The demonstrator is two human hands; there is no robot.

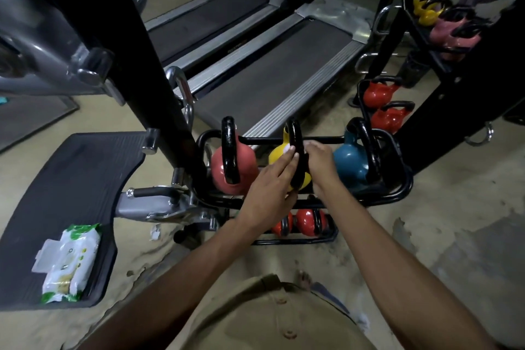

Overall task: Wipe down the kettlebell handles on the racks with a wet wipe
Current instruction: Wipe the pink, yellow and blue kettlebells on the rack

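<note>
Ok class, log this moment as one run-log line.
target: yellow kettlebell handle | left hand: presses wipe on handle | right hand: grips handle | pack: on platform

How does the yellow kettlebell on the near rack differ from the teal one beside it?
Colour aside, the yellow kettlebell sits mid-tier, the teal kettlebell at the right end. The left hand presses a white wet wipe on the yellow one's handle and the right hand grips it; the teal one's is untouched. Both have glossy black handles and share the black metal rack.
</note>
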